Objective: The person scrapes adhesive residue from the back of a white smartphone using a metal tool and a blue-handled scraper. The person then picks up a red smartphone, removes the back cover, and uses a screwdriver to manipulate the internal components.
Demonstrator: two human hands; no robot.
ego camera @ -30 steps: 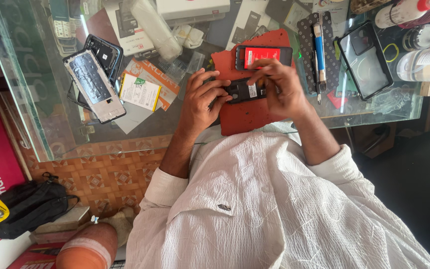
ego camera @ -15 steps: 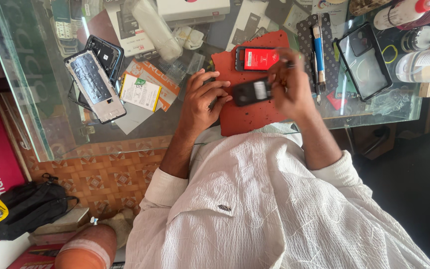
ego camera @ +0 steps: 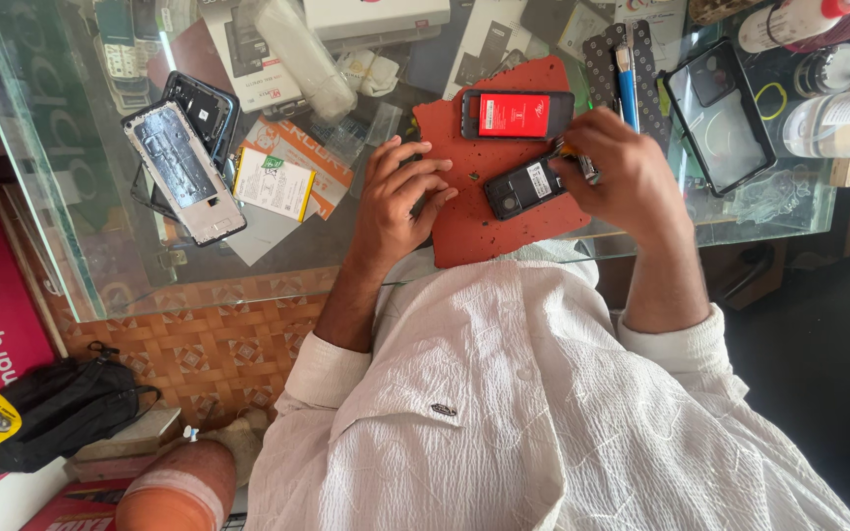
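I see small black opened phone lying on red rubber work mat on glass counter; my right hand pinches thin tool tight at phone's edge; left hand rests half-curled, empty, on mat beside it

Centre frame: left hand lies flat on red mat, right hand touches small black phone. Opened smartphone sits upper left on glass table.

Hidden parts and cut-off edges

Your right hand covers the small black phone's end; the white plastic bottles run off-frame.
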